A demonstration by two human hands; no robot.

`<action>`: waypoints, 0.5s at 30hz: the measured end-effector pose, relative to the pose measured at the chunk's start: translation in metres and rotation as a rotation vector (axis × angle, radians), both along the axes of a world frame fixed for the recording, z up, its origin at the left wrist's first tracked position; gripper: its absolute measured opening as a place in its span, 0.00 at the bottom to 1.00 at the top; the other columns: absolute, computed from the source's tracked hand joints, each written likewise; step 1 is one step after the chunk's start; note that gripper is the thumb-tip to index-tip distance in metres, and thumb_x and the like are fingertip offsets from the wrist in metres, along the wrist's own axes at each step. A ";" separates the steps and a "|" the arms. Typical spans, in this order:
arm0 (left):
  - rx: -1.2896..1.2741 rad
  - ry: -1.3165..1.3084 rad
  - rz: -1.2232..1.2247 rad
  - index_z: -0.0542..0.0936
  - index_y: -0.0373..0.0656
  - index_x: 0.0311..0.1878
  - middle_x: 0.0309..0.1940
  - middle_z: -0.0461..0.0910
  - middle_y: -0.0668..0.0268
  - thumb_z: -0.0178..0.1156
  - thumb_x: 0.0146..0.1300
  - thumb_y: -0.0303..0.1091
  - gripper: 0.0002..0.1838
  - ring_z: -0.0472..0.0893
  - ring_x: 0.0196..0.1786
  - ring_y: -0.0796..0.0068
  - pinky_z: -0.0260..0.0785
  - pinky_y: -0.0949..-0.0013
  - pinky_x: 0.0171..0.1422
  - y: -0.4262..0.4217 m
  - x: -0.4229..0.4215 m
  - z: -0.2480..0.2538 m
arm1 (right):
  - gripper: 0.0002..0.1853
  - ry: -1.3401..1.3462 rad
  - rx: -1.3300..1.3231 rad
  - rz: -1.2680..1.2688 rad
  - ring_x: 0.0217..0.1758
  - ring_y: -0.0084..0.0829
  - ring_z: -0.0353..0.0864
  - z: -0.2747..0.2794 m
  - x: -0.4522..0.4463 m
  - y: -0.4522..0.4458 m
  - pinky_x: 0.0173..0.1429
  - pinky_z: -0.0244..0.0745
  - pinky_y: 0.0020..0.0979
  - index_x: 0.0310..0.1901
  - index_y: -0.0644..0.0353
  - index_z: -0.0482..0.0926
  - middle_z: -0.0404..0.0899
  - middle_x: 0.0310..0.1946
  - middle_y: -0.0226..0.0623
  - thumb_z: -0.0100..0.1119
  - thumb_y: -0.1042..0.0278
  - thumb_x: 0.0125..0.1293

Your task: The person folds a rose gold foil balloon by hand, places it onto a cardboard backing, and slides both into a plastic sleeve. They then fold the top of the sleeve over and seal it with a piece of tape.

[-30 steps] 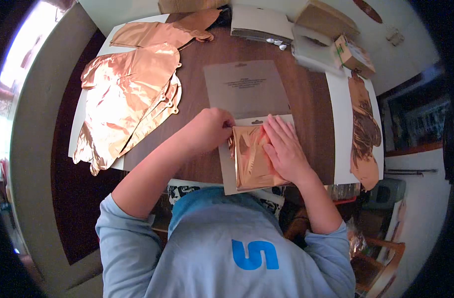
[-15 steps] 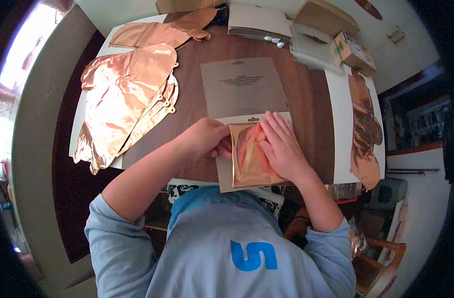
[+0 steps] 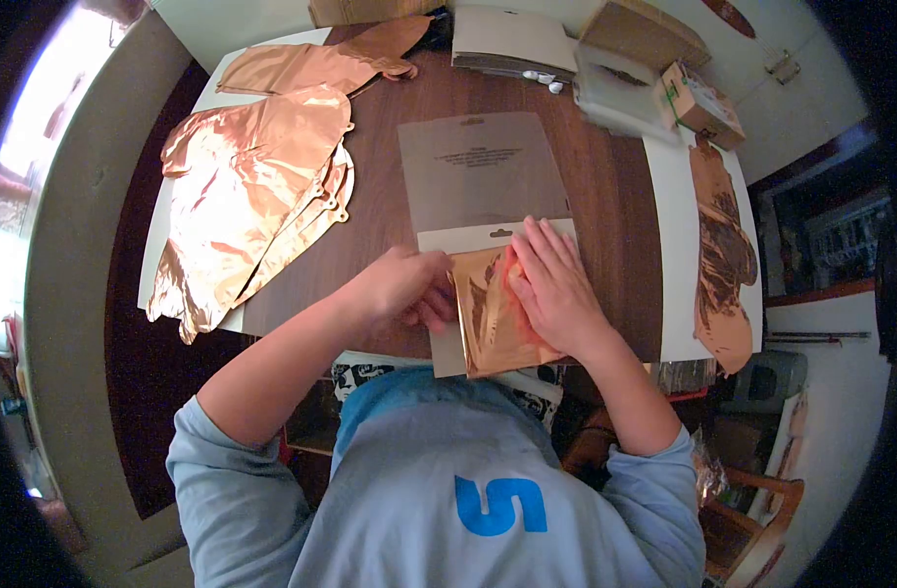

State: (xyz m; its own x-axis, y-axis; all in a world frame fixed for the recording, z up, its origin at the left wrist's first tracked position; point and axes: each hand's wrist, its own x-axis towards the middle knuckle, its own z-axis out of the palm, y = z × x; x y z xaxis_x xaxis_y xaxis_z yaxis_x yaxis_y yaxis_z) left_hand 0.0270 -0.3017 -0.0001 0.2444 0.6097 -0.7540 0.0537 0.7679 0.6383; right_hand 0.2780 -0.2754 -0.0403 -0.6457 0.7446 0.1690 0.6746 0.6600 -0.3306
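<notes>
Mostly folded: copper foil packet lies between two hands

By the look of it, the folding is well along: the foil packet (image 3: 498,328) is a compact, roughly square shape, though its left side looks creased and less settled than the rest. What seems left is that loose side; the packet also lies uncovered on a pale card (image 3: 465,237). A clear sleeve (image 3: 483,186) with small print lies beyond; whether it joins the card I cannot tell.

The right hand (image 3: 558,299) lies flat, its grip open, fingers extended and close together over the packet's right part, holding nothing between them. The left hand (image 3: 414,289) is at the packet's left edge, its grip partly curled; I cannot tell whether the fingers pinch the foil. So the packet sits between the two, under the right palm and beside the left fingertips.

Large foil sheets (image 3: 243,186) lie spread on the left of the brown worktop (image 3: 370,235), with a foil piece (image 3: 721,245) at the right.
</notes>
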 end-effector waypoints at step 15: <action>0.394 0.453 -0.238 0.82 0.30 0.34 0.24 0.83 0.56 0.53 0.73 0.37 0.19 0.84 0.26 0.67 0.79 0.63 0.35 0.009 0.006 0.008 | 0.14 0.373 -0.012 -0.123 0.57 0.45 0.79 0.045 0.035 -0.004 0.61 0.74 0.42 0.51 0.62 0.81 0.79 0.53 0.47 0.63 0.70 0.65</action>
